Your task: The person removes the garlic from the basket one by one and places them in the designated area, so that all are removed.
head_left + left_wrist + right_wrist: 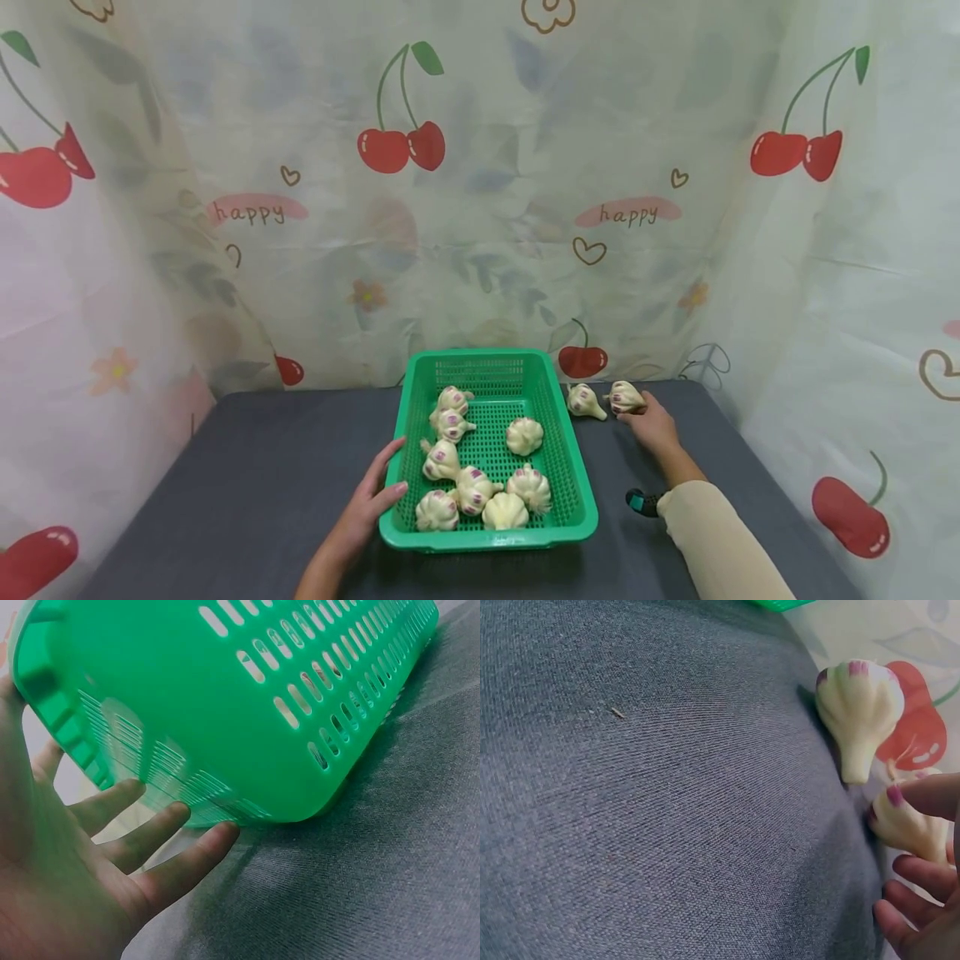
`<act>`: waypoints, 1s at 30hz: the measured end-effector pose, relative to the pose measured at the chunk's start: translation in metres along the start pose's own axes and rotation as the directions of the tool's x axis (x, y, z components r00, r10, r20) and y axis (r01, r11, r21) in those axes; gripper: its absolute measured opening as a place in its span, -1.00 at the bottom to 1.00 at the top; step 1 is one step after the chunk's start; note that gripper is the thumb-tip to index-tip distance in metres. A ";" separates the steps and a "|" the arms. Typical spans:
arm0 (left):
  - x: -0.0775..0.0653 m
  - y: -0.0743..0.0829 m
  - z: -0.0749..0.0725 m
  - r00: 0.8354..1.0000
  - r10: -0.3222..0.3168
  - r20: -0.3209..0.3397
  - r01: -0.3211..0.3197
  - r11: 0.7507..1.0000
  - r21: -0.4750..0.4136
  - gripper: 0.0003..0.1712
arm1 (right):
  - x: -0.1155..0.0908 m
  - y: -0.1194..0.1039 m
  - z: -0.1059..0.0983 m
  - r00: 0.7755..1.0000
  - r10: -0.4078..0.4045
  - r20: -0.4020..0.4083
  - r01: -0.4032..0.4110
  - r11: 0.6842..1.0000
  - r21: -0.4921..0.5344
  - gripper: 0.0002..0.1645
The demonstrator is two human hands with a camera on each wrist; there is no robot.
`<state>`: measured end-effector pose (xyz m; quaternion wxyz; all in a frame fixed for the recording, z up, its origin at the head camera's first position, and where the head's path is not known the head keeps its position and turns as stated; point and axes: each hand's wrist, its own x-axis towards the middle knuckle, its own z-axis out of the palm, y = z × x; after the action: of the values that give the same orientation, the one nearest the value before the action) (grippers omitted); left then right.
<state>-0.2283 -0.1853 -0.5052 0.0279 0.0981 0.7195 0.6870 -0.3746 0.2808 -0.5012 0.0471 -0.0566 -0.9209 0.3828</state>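
Observation:
My right hand (654, 425) pinches a garlic bulb (624, 397) at the back right of the table, thumb on one side and fingers on the other. A second garlic bulb (585, 402) lies just left of it, its stalk turned toward me. In front of me stands a green plastic basket (480, 540) with several purple-tinged garlic bulbs (474, 490) in it. At the basket's left side is my left hand (363, 504), thumb by the rim. The left wrist view shows its fingers (161, 836) spread and fairly straight against the slotted outer wall.
A dark grey cloth (292, 483) covers the table. Behind it and on both sides hangs a pale curtain (480, 275) printed with cherries. Beside the right sleeve (712, 533) is a small black and teal object (643, 502). A thin looped cord (708, 362) shows at the back right corner.

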 end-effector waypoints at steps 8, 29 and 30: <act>0.000 0.000 0.001 1.000 0.010 0.013 -0.010 1.000 -0.001 -0.30 | -0.001 -0.002 -0.001 0.998 -0.048 0.027 0.050 0.997 -0.066 -0.53; -0.002 0.002 0.002 1.000 0.023 0.015 -0.023 0.999 -0.024 -0.32 | -0.002 0.004 -0.003 0.996 0.069 -0.055 -0.065 0.996 0.068 -0.27; -0.002 0.002 0.002 1.000 0.024 0.014 -0.024 0.999 -0.022 -0.32 | -0.002 0.004 -0.003 0.995 0.074 -0.073 -0.067 0.993 0.094 -0.28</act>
<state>-0.2259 -0.1838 -0.5032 0.0258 0.1113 0.7106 0.6942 -0.3718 0.2855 -0.5022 0.0714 -0.1013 -0.8974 0.4234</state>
